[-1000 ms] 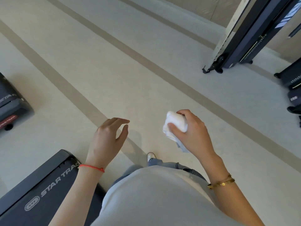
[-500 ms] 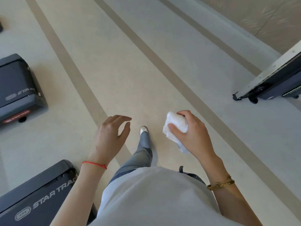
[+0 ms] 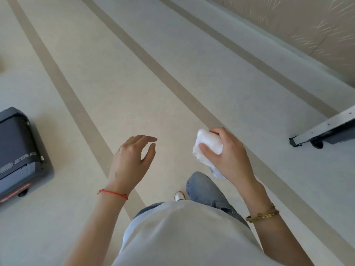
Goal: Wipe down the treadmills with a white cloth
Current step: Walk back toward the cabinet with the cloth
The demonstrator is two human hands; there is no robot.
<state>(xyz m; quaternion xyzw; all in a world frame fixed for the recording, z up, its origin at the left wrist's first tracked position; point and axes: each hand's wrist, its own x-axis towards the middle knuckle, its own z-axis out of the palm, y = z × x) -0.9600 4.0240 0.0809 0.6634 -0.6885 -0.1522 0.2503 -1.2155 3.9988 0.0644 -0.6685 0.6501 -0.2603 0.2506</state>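
Floor point(image 3: 146, 77): pale, crossed by three darker tan stripes running diagonally. One wall point(image 3: 299, 25) at upper right, beige and textured.

Treadmills: two in view. One dark treadmill point(image 3: 17, 146) at the left edge, only its end visible, white lettering "STAR" cut off at the cover's edge, with an oval logo beside it; a red label strip below, writing too blurred to read. A second treadmill point(image 3: 326, 131) at the right edge, only a grey rail and a dark base with a wheel showing. The two stand well apart, open floor between.

Person: one, seen from above, light shirt point(image 3: 188, 235), grey-blue jeans point(image 3: 205, 191), one light shoe tip point(image 3: 179, 195) showing.

Hands: two. Right hand point(image 3: 228, 156) grips one white cloth point(image 3: 208, 146), bunched, thumb and fingers curled around it, a tail hanging below the palm. The cloth is held above the floor, touching neither treadmill. Left hand point(image 3: 132, 162) holds nothing, fingers loosely curved and close together, thumb apart.

Wrists: one red string bracelet point(image 3: 113, 193) on the left, gold bracelets point(image 3: 263, 215) on the right.
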